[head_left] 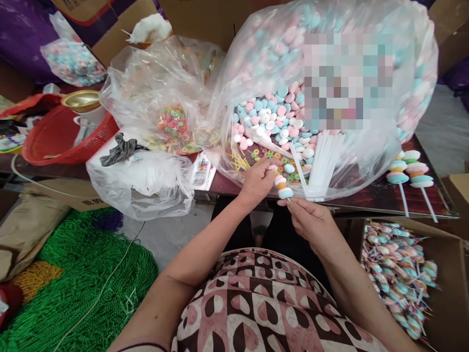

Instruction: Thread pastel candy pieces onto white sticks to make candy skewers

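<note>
Head camera: single view, worn on the head, looking forward and steeply down
Patterned shirt (pixel 271 303): nearest, fills bottom centre
Left hand (pixel 257 182), right hand (pixel 311 220): mid-range, near frame centre
Table (pixel 383 198): crosses frame, side to side
Cardboard (pixel 200 19): farthest, along top edge

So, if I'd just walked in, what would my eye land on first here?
Probably the huge clear plastic bag bulging with round pink, blue and white sweets, at the upper right. A sprawling heap of glossy green strands at lower left likely comes next. Then, near the middle, a skewer of stacked pastel sweets, with the left fingers at its far end and the right fingers at its near end.
</note>
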### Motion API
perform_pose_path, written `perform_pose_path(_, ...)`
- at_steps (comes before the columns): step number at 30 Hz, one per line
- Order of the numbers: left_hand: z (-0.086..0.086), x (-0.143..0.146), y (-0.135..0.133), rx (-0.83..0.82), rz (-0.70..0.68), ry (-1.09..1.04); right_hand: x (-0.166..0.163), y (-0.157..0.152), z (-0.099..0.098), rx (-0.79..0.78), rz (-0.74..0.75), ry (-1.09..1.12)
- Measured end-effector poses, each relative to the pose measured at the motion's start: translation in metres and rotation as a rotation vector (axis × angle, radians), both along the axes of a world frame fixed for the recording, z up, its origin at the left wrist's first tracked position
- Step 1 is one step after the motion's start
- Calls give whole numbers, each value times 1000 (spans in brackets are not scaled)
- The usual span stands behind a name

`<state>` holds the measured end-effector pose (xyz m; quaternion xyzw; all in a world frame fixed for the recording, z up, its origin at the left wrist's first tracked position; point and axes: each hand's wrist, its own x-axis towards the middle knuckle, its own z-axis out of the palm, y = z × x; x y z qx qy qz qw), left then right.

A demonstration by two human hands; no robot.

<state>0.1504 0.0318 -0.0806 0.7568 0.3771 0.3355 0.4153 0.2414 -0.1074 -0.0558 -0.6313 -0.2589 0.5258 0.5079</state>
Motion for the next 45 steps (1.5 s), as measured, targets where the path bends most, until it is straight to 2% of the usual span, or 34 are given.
perform_pose_path(10, -2, 2, -1, 52, 6, 21, 2, 4, -3, 28, -48, 13)
perform_pose_path(32, -1, 2, -1, 23, 19, 11, -3, 12, -9, 45, -103, 37)
perform_pose_path(41, -6, 0, -4, -53, 80, -81, 1, 14, -17, 100, -171, 25)
perform_pose_path(45, -9, 0, -2, -16, 59, -135, 5, 11, -22, 96, -159, 27)
